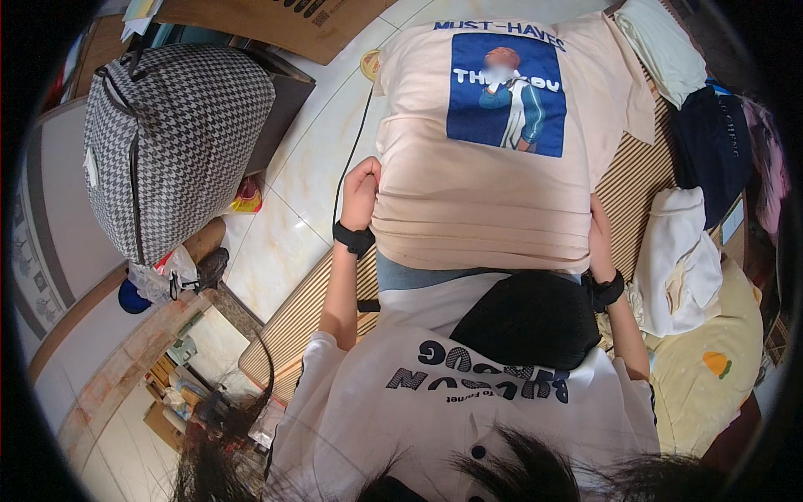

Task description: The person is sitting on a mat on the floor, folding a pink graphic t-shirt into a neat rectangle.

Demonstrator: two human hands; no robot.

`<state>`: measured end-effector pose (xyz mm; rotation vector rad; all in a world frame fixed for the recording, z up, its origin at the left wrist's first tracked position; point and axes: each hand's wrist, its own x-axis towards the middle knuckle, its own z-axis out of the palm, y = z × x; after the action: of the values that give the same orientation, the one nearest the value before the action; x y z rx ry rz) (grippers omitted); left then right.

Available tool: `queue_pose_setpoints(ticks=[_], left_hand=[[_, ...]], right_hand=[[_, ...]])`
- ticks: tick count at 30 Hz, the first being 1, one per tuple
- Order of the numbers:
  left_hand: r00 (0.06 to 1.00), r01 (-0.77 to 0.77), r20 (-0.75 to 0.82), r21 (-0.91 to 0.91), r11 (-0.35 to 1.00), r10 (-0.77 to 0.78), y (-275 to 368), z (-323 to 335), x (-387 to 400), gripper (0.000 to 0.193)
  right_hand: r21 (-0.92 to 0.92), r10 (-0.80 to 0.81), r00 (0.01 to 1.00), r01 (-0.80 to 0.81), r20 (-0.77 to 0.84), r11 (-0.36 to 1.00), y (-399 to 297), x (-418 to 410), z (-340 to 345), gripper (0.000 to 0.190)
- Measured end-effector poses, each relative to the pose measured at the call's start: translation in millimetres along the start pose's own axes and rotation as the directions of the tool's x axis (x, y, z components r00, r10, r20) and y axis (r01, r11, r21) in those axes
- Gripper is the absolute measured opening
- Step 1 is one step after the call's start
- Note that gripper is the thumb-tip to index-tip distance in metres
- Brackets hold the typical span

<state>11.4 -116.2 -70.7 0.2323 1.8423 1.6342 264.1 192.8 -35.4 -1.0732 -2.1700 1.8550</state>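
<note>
A pale pink T-shirt (pixel 489 194) with a blue picture panel lies over my lap, its lower part gathered in several horizontal folds near my waist. At its left edge, my left hand (pixel 362 191) has curled fingers pinching the fabric. My right hand (pixel 600 235) is against the opposite edge, its fingers partly hidden by the cloth, so its grip is unclear. Both wrists wear black bands. A black cloth item (pixel 533 320) rests against my white shirt, just below the folds.
I sit on a ribbed mat or seat (pixel 633 169). To the right are white folded cloth (pixel 665 50), a dark navy garment (pixel 709 150), a white garment (pixel 671 263) and a yellow cushion (pixel 702 383). At the left stands a houndstooth storage bag (pixel 182 144); a cardboard box (pixel 313 25) is behind.
</note>
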Motion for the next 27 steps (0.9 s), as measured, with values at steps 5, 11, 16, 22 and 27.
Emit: queue_pose_setpoints(ticks=[5, 11, 16, 22, 27], left_hand=[[1.000, -0.004, 0.002, -0.001, 1.000, 0.004, -2, -1, 1, 0.015], [1.000, -0.013, 0.001, 0.011, 1.000, 0.013, 2, 0, 0, 0.014], [1.000, 0.017, -0.013, 0.022, 1.000, -0.016, 4, 1, -2, 0.014], [1.000, 0.005, -0.005, 0.021, 1.000, -0.005, 4, 1, -1, 0.014], [1.000, 0.003, -0.009, 0.037, 0.999, -0.002, 2, -1, -1, 0.014]], right_hand=[[-0.003, -0.004, 1.000, 0.004, 0.003, 1.000, 4, 0, -1, 0.021], [-0.019, -0.011, 1.000, 0.011, 0.000, 1.000, 6, 0, -2, 0.021], [-0.004, -0.015, 1.000, 0.015, 0.003, 1.000, 9, 1, -1, 0.021], [0.001, -0.010, 1.000, 0.010, -0.013, 1.000, 15, 2, -2, 0.023], [-0.020, -0.010, 1.000, 0.010, -0.011, 1.000, 8, 1, -1, 0.025]])
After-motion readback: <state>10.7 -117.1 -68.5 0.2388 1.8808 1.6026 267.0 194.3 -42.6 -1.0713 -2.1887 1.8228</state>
